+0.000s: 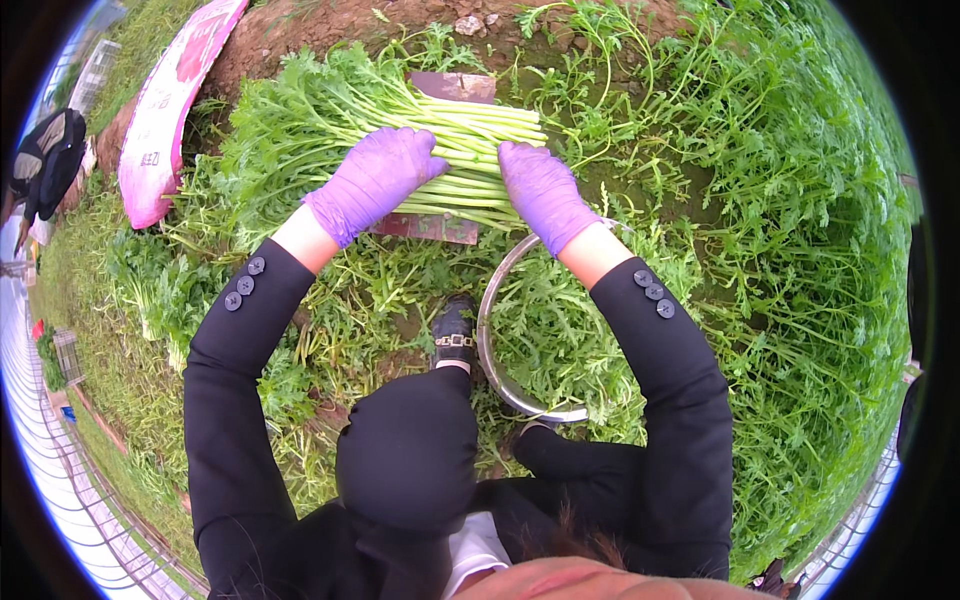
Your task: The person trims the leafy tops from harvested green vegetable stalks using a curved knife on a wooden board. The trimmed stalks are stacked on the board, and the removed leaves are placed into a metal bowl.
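A thick bunch of leafy greens with pale, feathery-leaved stalks [457,139] lies across a reddish-brown board [450,229], its leaves to the left and cut stem ends to the right. Both my hands wear purple disposable gloves. My left hand [379,180] is closed over the middle of the stalks, its thumb pointing towards the right hand. Near the cut ends, my right hand [541,191] grips the stalks on their near side. The bunch hides most of the board. Fingertips on the stalks' far side are partly hidden.
A metal-rimmed round basin [491,337] with loose greens stands below my right forearm. Growing greens [810,225] fill the right side. At the left are a pink-and-white sack [161,112], piled greens [161,289] and another person [49,161]. My shoe [454,330] is beside the basin.
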`<move>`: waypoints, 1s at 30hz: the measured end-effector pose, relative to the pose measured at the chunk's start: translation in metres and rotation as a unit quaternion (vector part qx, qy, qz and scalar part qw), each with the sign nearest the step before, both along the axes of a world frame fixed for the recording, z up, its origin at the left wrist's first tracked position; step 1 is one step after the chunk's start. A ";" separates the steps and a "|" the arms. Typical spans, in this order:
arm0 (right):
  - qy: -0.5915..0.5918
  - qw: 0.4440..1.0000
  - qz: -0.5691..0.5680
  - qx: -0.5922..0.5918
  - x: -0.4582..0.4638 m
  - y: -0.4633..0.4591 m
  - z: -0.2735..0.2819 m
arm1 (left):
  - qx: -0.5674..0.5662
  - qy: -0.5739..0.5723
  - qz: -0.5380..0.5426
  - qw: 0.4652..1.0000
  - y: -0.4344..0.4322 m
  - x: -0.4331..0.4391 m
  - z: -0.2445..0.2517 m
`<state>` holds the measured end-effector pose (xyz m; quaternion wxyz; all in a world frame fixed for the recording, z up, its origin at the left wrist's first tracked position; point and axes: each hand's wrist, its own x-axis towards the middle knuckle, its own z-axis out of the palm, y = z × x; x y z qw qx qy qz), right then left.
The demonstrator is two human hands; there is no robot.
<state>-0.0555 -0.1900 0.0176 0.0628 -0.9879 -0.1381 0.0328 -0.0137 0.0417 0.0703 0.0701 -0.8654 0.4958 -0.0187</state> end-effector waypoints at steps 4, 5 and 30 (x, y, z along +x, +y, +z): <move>-0.008 1.000 -0.014 0.002 -0.002 0.003 -0.004 | 0.028 0.018 0.078 0.996 0.006 0.007 -0.017; -0.014 1.000 -0.020 0.003 -0.002 0.003 -0.005 | 0.019 0.021 0.069 0.997 0.006 0.004 -0.018; -0.008 0.999 -0.036 0.003 -0.004 0.008 -0.008 | -0.005 0.021 0.030 0.999 0.012 0.006 -0.015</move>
